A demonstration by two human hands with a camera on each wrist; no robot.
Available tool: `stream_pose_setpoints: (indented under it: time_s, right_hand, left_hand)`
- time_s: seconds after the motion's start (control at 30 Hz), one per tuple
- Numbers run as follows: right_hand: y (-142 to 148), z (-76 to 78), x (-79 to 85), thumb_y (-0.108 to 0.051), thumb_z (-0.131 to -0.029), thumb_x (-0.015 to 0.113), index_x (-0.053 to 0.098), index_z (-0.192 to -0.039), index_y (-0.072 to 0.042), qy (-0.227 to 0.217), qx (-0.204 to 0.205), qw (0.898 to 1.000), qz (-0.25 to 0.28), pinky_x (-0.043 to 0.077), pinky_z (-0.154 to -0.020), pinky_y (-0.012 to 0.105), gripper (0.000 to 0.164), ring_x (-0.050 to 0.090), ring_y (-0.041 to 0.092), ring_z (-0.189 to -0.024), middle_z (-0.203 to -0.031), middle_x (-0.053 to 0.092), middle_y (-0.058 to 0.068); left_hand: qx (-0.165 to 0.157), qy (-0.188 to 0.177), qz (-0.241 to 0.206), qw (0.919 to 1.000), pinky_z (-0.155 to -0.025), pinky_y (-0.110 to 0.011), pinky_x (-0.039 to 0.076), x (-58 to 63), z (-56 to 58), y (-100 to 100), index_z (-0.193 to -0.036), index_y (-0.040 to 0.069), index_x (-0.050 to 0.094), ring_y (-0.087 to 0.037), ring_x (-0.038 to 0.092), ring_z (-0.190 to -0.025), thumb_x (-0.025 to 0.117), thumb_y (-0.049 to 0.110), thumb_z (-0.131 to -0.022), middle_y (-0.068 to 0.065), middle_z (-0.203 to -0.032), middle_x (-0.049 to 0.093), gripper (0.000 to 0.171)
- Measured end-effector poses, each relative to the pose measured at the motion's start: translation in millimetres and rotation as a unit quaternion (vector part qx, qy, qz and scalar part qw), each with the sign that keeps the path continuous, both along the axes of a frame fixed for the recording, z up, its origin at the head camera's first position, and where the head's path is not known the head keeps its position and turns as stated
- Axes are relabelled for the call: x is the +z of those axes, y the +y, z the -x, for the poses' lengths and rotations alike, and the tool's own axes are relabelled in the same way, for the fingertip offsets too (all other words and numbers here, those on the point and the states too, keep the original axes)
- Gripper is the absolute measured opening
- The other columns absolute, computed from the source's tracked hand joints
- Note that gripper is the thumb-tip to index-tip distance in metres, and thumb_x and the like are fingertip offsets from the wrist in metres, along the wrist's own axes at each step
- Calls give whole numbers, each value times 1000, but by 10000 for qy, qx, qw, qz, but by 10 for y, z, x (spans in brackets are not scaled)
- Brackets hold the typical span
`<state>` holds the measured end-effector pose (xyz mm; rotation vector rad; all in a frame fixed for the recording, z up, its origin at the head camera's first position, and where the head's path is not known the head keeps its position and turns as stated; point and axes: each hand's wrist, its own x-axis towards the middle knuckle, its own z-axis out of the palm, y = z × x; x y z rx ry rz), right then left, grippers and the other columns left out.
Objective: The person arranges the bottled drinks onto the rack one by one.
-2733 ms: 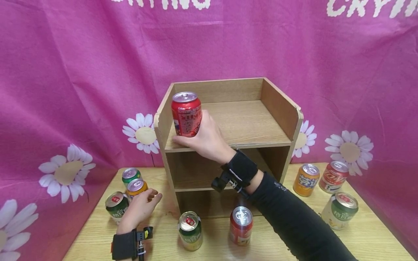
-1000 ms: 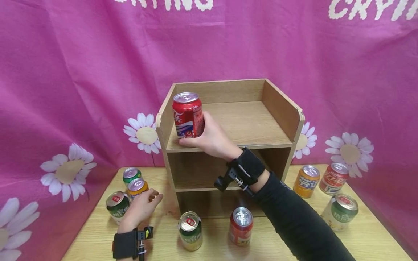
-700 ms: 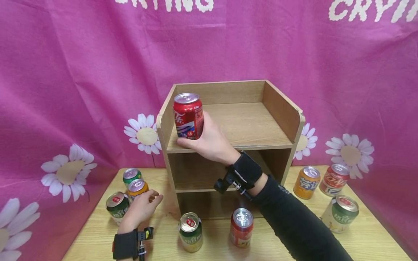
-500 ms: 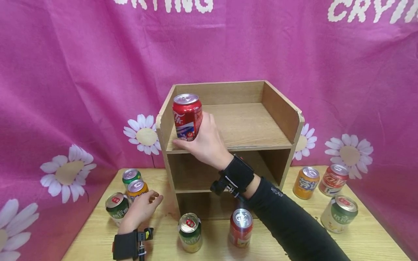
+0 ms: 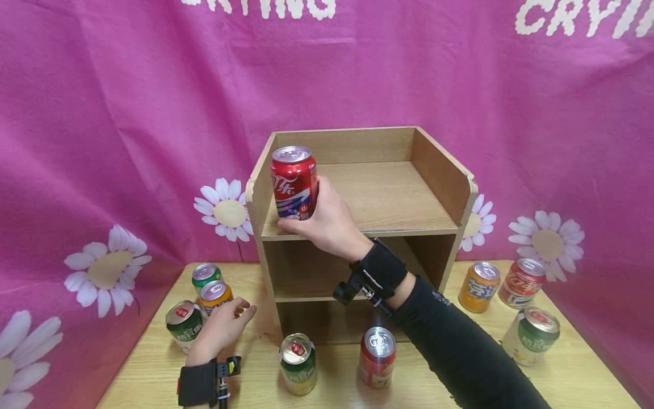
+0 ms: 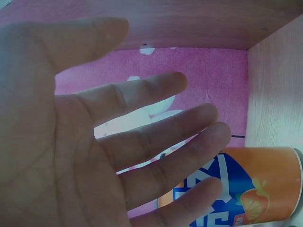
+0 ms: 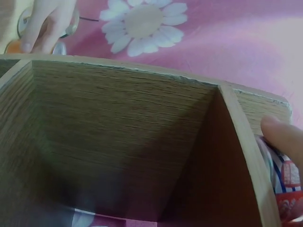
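My right hand (image 5: 332,221) grips a red cola can (image 5: 293,182) upright at the front left corner of the shelf unit's top board (image 5: 378,193). The can's printed side faces me, and the fingers behind it are hidden. In the right wrist view, the thumb lies against the can (image 7: 289,182) near its base, close to the board's edge. My left hand (image 5: 222,326) holds nothing; its fingers are spread in the left wrist view. Beside it stands an orange soda can (image 5: 216,294), partly behind the fingers in that view.
A green can (image 5: 205,274) and a green-and-cream can (image 5: 184,324) stand at left. Before the wooden unit are another green-and-cream can (image 5: 298,366) and a red can (image 5: 378,360). At right stand an orange can (image 5: 479,288), a red can (image 5: 522,283) and a green-and-cream can (image 5: 532,338).
The red cola can has turned in my right hand, its small-print panel giving way to the large white lettering. It stays at the same corner. My left hand has barely moved.
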<state>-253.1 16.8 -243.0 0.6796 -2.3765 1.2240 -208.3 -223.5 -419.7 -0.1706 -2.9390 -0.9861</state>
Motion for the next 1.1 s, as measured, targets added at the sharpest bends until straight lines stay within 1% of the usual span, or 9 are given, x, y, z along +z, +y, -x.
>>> stream_pose_setpoints:
  time_s: [0.17,0.37,0.47,0.57,0.7,0.8,0.93,1.1]
  right_hand:
    - [25,10,9,-28,-69,85,38,-127,-5,-230,170,9996,37,46,-88,33,79,56,16,-100,-113,56,7]
    - [52,9,2,-26,-71,84,39,-126,-5,-244,381,9990,23,45,-89,33,74,55,16,-101,-113,56,6]
    - [59,2,-1,-24,-73,83,39,-127,-6,-271,467,9985,-2,44,-89,33,72,55,15,-102,-114,56,6]
    - [47,-2,-6,-29,-74,82,40,-127,-8,-206,388,9990,-44,45,-89,33,71,54,14,-101,-114,55,4]
    - [-2,-5,-9,-39,-73,81,39,-128,-8,43,44,9999,-146,44,-87,33,76,49,15,-104,-116,50,5]
    - [-32,-3,-11,-41,-72,81,39,-128,-7,202,-175,9994,-235,42,-87,33,79,44,16,-106,-116,47,6]
    - [-37,11,-7,-37,-70,83,43,-125,-7,321,-99,9991,-250,43,-86,32,74,48,16,-102,-112,52,6]
    - [-15,15,11,-32,-70,84,45,-123,-7,238,138,9994,-218,45,-86,32,70,54,15,-98,-110,55,5]
  left_hand:
    - [-52,-40,-61,10000,-81,-48,48,-11,1,30,-106,4,65,-32,61,-97,56,29,-95,-15,-106,65,29]
    - [-29,-135,-48,9999,-83,-50,47,-21,-12,56,-108,4,64,-33,60,-99,55,30,-95,-16,-108,64,30]
    - [-77,-133,-11,9999,-83,-49,47,-24,-15,59,-108,5,65,-33,60,-99,54,31,-96,-16,-108,64,31]
    - [-88,-121,-10,9999,-82,-49,47,-9,-18,53,-108,4,64,-33,60,-99,54,31,-96,-16,-108,64,32]
    - [-45,-83,-55,9999,-83,-49,47,38,-15,26,-110,2,64,-34,60,-100,54,30,-96,-17,-109,64,33]
    - [-67,-87,-52,9999,-84,-50,47,60,-6,11,-112,1,63,-35,59,-101,54,31,-96,-19,-110,63,34]
    - [-76,-164,14,9998,-84,-49,47,47,-4,4,-112,1,63,-34,59,-100,54,31,-96,-18,-110,63,34]
    - [-62,-77,32,9999,-84,-48,47,16,0,4,-110,2,64,-33,60,-100,54,29,-96,-16,-110,64,32]
